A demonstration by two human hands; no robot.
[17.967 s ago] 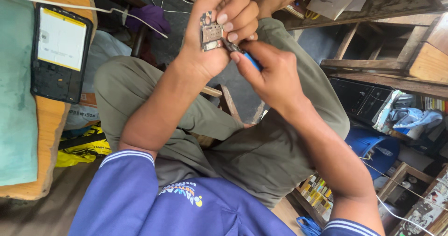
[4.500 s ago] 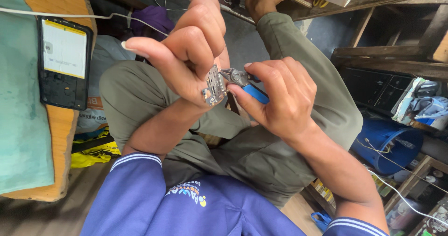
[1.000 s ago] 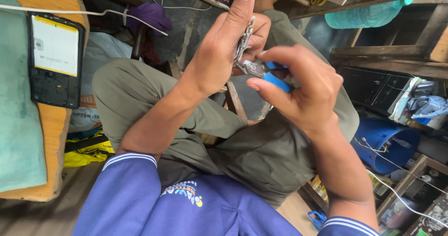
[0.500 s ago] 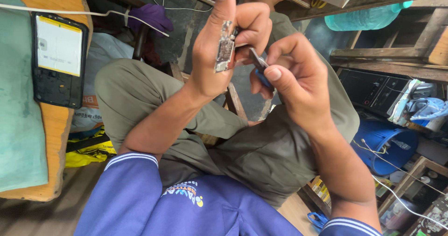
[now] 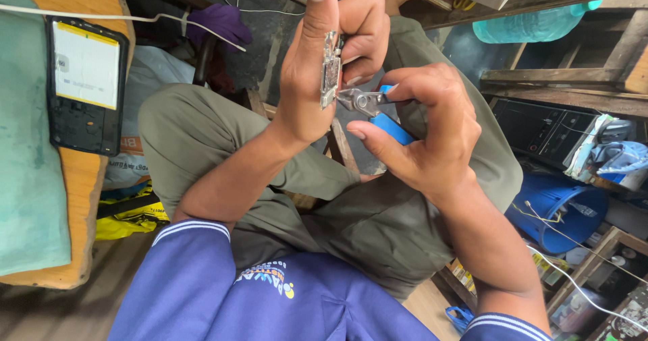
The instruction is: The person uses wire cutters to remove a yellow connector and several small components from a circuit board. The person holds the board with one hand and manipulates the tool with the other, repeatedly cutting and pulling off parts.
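My left hand is pinching a thin metal board edge-on. My right hand is clenching blue-handled pliers (steel tips touching the board's lower edge), with open room above my lap.

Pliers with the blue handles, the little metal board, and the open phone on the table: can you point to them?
Pliers (image 5: 370,106), head view, on the metal head beside the blue handles.
Little metal board (image 5: 330,78), head view, on its thin edge between the left fingers.
Open phone (image 5: 86,84), head view, on its pale battery.

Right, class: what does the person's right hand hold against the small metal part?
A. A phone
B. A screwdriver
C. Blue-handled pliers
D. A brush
C: the right hand grips blue-handled pliers whose tips meet the metal part held upright in the left hand.
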